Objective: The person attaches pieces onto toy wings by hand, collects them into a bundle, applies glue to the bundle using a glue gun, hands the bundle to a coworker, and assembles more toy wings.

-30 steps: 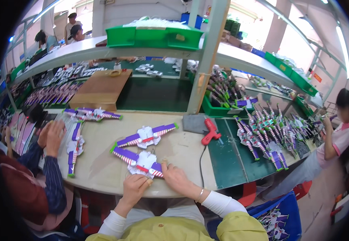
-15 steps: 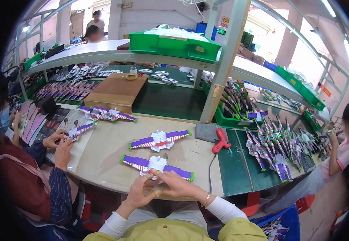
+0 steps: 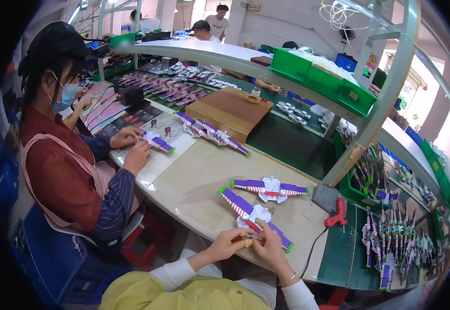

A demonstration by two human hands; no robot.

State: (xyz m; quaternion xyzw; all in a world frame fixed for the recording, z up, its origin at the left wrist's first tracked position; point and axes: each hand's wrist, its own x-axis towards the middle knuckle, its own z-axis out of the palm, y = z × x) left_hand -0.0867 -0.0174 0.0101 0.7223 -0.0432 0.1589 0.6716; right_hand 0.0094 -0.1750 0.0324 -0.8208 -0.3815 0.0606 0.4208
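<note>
A purple-winged toy part with a white centre, red-and-white striped edges and green tips lies slanted at the table's near edge. My left hand pinches with thumb and fingers at its near middle side. Against the white centre, my right hand has its fingers closed on the same part, near a small red piece. Yellowish covers show on some fingertips. My fingers hide where they meet the part. Just beyond lies a second winged toy part, untouched.
A red glue gun with a cord lies at right beside a grey block. Piled winged parts fill the right side. Leftward, a co-worker handles a similar part. A cardboard box and shelf post stand beyond.
My view has swung left, so the table's things appear further right and turned, and the co-worker shows more fully. Both my hands stay at the near winged part; their fingers have shifted slightly.
</note>
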